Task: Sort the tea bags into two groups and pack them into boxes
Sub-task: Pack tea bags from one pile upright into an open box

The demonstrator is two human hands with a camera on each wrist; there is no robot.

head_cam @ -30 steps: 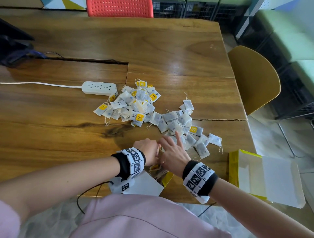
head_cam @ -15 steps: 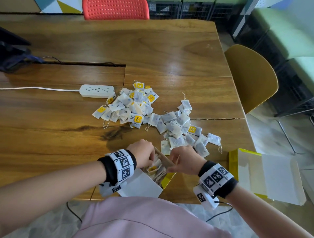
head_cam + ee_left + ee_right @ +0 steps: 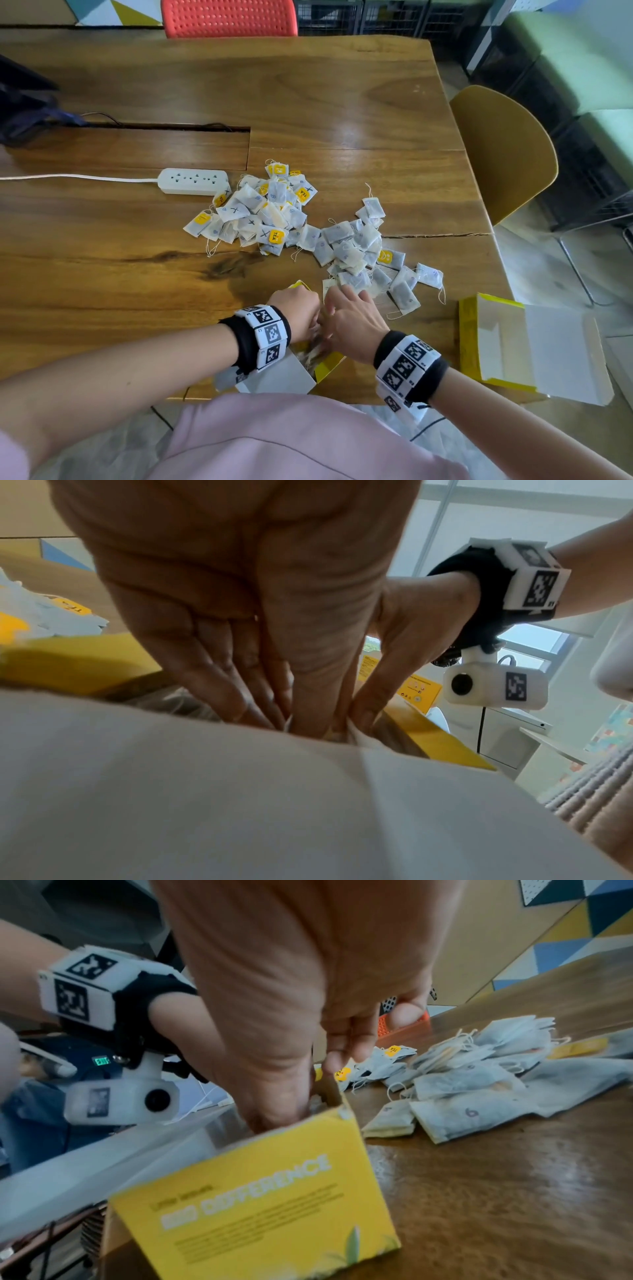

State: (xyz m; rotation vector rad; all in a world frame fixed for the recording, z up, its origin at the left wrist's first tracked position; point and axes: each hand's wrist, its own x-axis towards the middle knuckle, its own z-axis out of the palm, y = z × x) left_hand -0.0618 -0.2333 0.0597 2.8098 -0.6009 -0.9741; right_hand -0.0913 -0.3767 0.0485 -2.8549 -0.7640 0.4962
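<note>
A yellow tea box [image 3: 329,364] stands open at the table's front edge, its white flap [image 3: 278,377] hanging toward me. Both hands reach into it. My left hand [image 3: 297,313] pushes straight fingers [image 3: 240,696] down onto the tea bags inside the box [image 3: 75,664]. Beside it, my right hand [image 3: 352,322] has its fingers [image 3: 284,1096] down in the box [image 3: 260,1204] too. What lies under them is hidden. Loose tea bags form two heaps: an X-marked one [image 3: 260,214] on the left and a numbered one [image 3: 359,253] on the right.
A second yellow box [image 3: 534,346] lies open at the table's right front corner. A white power strip [image 3: 193,181] and its cord sit behind the left heap. A yellow chair [image 3: 503,154] stands off the right edge, a red one [image 3: 229,17] at the far side.
My right hand left the right heap, came back over the box with curled fingers, and now both hands are pressed down inside the box.
</note>
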